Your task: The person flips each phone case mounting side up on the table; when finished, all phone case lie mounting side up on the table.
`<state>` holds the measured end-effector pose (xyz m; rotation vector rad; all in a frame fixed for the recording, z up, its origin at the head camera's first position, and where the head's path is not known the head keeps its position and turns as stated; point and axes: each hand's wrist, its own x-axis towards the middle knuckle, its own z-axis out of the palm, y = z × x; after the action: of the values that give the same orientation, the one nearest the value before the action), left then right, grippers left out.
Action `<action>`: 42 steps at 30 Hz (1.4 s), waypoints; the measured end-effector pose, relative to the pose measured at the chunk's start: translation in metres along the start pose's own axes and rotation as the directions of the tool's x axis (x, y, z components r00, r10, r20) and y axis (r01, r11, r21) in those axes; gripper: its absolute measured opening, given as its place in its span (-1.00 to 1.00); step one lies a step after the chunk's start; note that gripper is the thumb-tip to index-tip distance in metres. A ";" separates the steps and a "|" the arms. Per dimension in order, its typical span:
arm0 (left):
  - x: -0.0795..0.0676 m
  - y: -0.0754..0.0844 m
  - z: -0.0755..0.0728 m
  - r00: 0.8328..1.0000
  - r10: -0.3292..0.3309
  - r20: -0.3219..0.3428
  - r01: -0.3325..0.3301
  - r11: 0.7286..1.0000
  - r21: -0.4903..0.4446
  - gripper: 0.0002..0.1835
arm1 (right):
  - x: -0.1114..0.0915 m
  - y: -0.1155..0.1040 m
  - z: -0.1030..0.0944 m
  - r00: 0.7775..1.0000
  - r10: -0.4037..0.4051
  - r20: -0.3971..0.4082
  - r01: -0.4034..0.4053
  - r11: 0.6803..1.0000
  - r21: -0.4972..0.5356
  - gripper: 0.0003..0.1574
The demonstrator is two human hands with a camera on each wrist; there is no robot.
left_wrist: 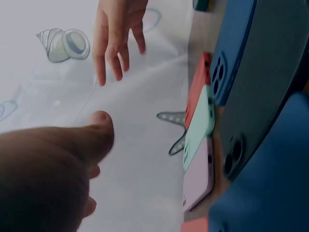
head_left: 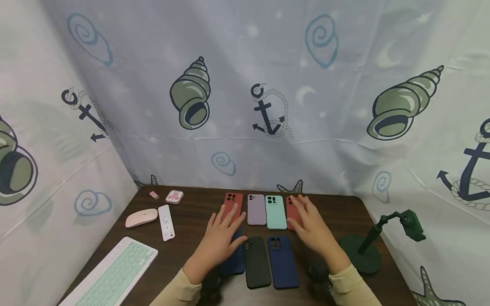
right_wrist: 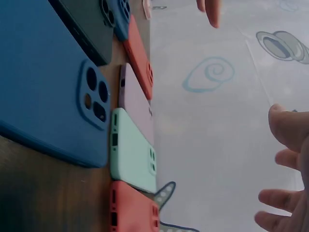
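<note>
Looks like a hover step: left hand (head_left: 219,243) and right hand (head_left: 313,227) are held spread-fingered, nothing gripped, over rectangular, rubbery-looking red phone cases (head_left: 238,200) either side of a mint-green one (head_left: 276,216); grabbing'd need fingers lowered and curled.

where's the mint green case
In the head view, right of centre, the mint green case lies in the far row between the lilac case and the red case partly hidden by the right hand.
</note>
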<state>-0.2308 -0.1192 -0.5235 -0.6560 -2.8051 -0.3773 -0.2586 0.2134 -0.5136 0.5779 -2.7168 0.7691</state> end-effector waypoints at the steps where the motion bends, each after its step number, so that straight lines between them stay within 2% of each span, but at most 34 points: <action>1: 0.000 0.003 0.001 1.000 0.013 0.004 -0.013 1.000 -0.005 -0.20 | -0.001 0.001 0.001 1.000 0.005 0.002 -0.005 1.000 0.027 -0.04; 7: 0.004 0.021 0.010 0.994 0.101 0.037 -0.099 0.994 -0.053 -0.22 | -0.010 0.007 0.009 0.998 0.059 -0.033 -0.054 0.990 0.132 -0.09; 10: 0.008 0.029 0.016 0.990 0.128 0.051 -0.122 0.987 -0.106 -0.22 | -0.014 0.011 0.015 0.995 0.095 -0.041 -0.086 0.978 0.192 -0.12; 12: 0.011 0.035 0.020 0.988 0.143 0.065 -0.132 0.979 -0.153 -0.24 | -0.016 0.013 0.019 0.992 0.123 -0.032 -0.112 0.962 0.247 -0.14; 15: 0.017 0.042 0.028 0.979 0.171 0.107 -0.145 0.965 -0.218 -0.25 | -0.019 0.014 0.026 0.985 0.169 -0.012 -0.154 0.923 0.354 -0.19; 18: 0.022 0.048 0.038 0.967 0.205 0.150 -0.164 0.955 -0.247 -0.24 | -0.021 0.015 0.032 0.977 0.205 0.054 -0.208 0.878 0.431 -0.27; 21: 0.027 0.054 0.049 0.953 0.242 0.179 -0.190 0.945 -0.265 -0.30 | -0.026 0.017 0.038 0.952 0.260 0.164 -0.307 0.826 0.473 -0.34; 25: 0.031 0.060 0.060 0.928 0.304 0.217 -0.236 0.927 -0.291 -0.44 | -0.035 0.022 0.043 0.890 0.361 0.279 -0.455 0.752 0.477 -0.50; 28: 0.037 0.064 0.065 0.904 0.345 0.254 -0.269 0.918 -0.292 -0.47 | -0.041 0.028 0.043 0.861 0.397 0.318 -0.507 0.728 0.461 -0.63; 32: 0.044 0.068 0.073 0.884 0.364 0.294 -0.285 0.917 -0.277 -0.47 | -0.046 0.038 0.043 0.842 0.370 0.394 -0.528 0.717 0.454 -0.58; 34: 0.046 0.067 0.077 0.882 0.364 0.299 -0.276 0.914 -0.298 -0.48 | -0.048 0.042 0.044 0.831 0.341 0.440 -0.538 0.694 0.478 -0.54; 37: 0.048 0.063 0.082 0.888 0.364 0.283 -0.248 0.895 -0.371 -0.55 | -0.049 0.049 0.047 0.816 0.304 0.491 -0.557 0.640 0.529 -0.50; 40: 0.048 0.056 0.091 0.906 0.341 0.250 -0.195 0.862 -0.468 -0.63 | -0.049 0.056 0.049 0.811 0.286 0.510 -0.568 0.592 0.572 -0.47; 42: 0.047 0.052 0.098 0.922 0.319 0.221 -0.166 0.838 -0.519 -0.66 | -0.050 0.061 0.050 0.812 0.270 0.518 -0.567 0.575 0.590 -0.47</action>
<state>-0.2645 -0.0261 -0.5923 -1.2678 -2.8498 -1.0435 -0.2482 0.2488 -0.5992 0.1733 -2.8318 2.1467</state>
